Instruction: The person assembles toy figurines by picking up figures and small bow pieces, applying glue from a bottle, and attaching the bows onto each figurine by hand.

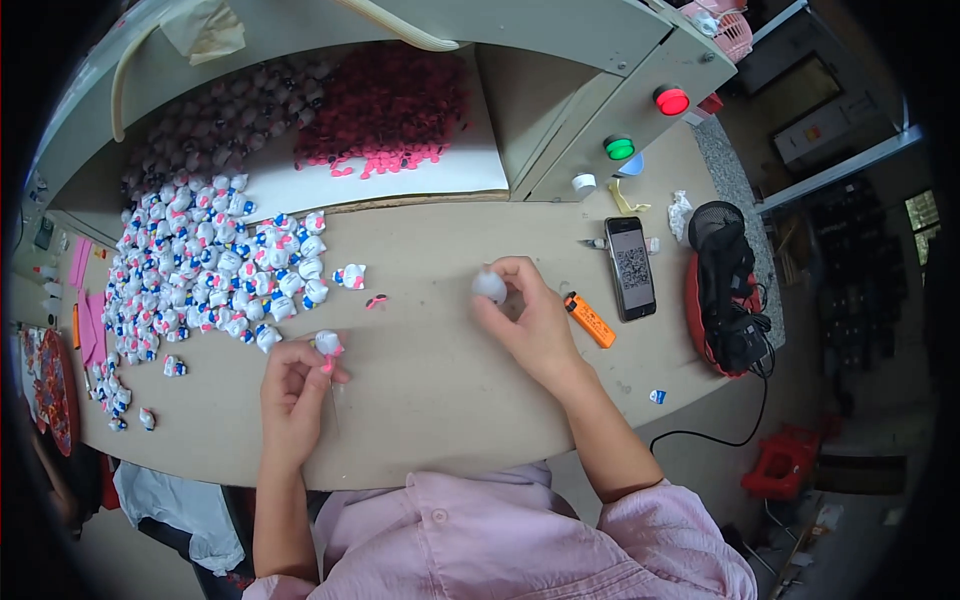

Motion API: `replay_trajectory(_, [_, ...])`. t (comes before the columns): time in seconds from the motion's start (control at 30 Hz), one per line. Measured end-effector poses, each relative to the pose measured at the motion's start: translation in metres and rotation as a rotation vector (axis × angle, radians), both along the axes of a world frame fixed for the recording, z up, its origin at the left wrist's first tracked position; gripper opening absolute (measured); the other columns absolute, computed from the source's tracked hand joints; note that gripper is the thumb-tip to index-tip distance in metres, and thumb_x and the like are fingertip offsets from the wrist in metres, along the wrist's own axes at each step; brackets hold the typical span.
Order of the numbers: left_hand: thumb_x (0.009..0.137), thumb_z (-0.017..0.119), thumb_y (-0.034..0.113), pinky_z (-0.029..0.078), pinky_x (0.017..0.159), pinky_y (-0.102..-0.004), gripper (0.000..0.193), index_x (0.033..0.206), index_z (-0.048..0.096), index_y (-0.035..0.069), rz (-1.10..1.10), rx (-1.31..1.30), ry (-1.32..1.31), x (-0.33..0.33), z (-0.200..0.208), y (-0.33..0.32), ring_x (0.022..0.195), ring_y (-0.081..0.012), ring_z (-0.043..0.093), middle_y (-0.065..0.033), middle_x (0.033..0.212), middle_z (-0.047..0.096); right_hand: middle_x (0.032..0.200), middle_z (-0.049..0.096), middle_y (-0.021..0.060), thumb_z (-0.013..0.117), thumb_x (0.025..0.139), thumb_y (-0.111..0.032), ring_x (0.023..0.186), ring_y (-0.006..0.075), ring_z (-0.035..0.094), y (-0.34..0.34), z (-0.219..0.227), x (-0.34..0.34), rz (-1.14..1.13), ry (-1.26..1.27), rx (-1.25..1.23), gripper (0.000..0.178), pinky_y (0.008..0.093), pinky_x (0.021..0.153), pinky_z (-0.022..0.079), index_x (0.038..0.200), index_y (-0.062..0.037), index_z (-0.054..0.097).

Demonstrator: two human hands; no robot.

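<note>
My left hand (290,395) is closed, its fingertips pinching a small white figurine (327,342) with a bright pink part at its lower side. A thin, needle-like rod (335,408) points down from beside those fingers; how it is held is hidden. Over the middle of the table my right hand (535,325) grips a round, whitish, translucent thing (488,287) between thumb and fingers; its kind is unclear. Between the hands lie a single white figurine (349,276) and a few small pink pieces (376,301). A large pile of white, blue and pink figurines (205,255) spreads at the left.
Beneath the grey shelf sits a heap of pink pieces (385,110) on a white board (455,180). Right of my right hand are an orange lighter-like object (590,320), a phone (631,270) and a red and black bag (725,290) with a cable. Green and red buttons (671,100) stick out from the panel.
</note>
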State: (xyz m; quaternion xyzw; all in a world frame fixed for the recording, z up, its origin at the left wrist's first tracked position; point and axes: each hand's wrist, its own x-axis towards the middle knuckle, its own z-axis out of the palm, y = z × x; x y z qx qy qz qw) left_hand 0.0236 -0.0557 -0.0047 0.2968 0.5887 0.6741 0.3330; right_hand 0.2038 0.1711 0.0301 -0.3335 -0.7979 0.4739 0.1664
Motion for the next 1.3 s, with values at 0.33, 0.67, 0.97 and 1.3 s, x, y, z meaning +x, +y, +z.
replay_trajectory(0.33, [0.096, 0.052, -0.001, 0.050, 0.076, -0.0283, 0.008, 0.101, 0.048, 0.004, 0.030, 0.050, -0.034, -0.004, -0.001, 0.003, 0.084, -0.0138, 0.060, -0.0088, 0.107, 0.057, 0.114, 0.060, 0.0148, 0.071, 0.085, -0.012, 0.104, 0.0298, 0.059, 0.010, 0.019, 0.076, -0.125, -0.182, 0.482, 0.046, 0.0390, 0.091, 0.047, 0.128, -0.0041, 0.055])
replay_trajectory(0.67, [0.095, 0.052, -0.003, 0.051, 0.074, -0.0277, 0.009, 0.100, 0.049, 0.003, -0.008, 0.053, -0.060, -0.003, -0.006, -0.001, 0.085, -0.0122, 0.059, -0.0077, 0.107, 0.058, 0.086, 0.060, 0.0108, 0.050, 0.096, -0.010, 0.065, 0.0181, 0.056, 0.006, 0.027, 0.059, -0.245, -0.051, 0.291, 0.019, 0.0301, 0.060, 0.046, 0.108, 0.0015, 0.059])
replay_trajectory(0.97, [0.095, 0.052, -0.003, 0.053, 0.074, -0.0280, 0.008, 0.100, 0.050, 0.002, -0.018, 0.049, -0.044, -0.001, -0.003, -0.001, 0.086, -0.0116, 0.058, -0.0074, 0.106, 0.058, 0.063, 0.060, 0.0065, 0.053, 0.097, -0.027, 0.059, 0.0124, 0.052, 0.021, 0.057, 0.022, -0.152, -0.175, 0.306, 0.024, 0.0294, 0.059, 0.042, 0.102, -0.0036, 0.055])
replay_trajectory(1.3, [0.094, 0.053, -0.003, 0.053, 0.074, -0.0279, 0.007, 0.099, 0.050, 0.002, -0.010, 0.044, -0.042, -0.003, -0.004, -0.002, 0.085, -0.0115, 0.058, -0.0076, 0.105, 0.058, 0.068, 0.066, 0.0107, 0.054, 0.093, -0.021, 0.062, 0.0169, 0.058, 0.016, 0.058, 0.013, -0.213, -0.058, 0.238, 0.027, 0.0304, 0.065, 0.045, 0.111, -0.0053, 0.042])
